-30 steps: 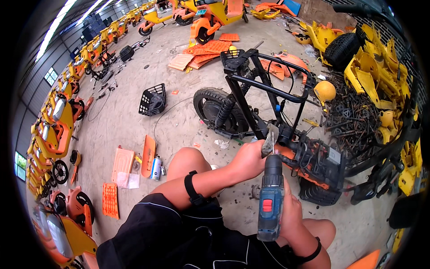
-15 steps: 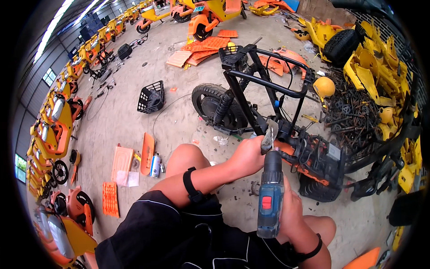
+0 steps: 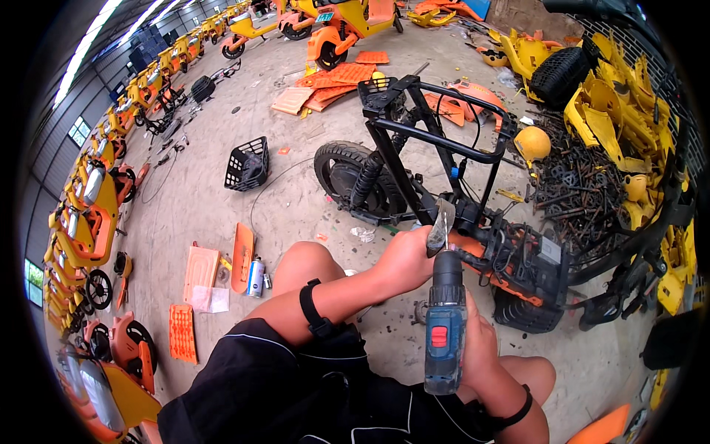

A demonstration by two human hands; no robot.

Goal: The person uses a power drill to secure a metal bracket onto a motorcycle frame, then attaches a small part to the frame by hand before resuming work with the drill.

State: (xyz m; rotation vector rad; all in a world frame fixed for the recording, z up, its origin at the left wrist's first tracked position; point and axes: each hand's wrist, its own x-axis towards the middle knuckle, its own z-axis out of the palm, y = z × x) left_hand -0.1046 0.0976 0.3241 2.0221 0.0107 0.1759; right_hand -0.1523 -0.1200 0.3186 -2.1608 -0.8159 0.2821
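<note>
Grips a blue drill (image 3: 445,340) in fingers of the right hand (image 3: 481,342), a grey piece (image 3: 441,224) just beyond in those of the left hand (image 3: 407,260). Has an illegibly labelled can (image 3: 256,278) left, a pale-labelled black frame (image 3: 399,170) right, a green-plated scooter (image 3: 353,27) far off.

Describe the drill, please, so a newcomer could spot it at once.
Find the black vehicle frame, then the person's right hand below it in view. That hand holds the drill; its blue colour and red switch set it apart from the black frame.
</note>
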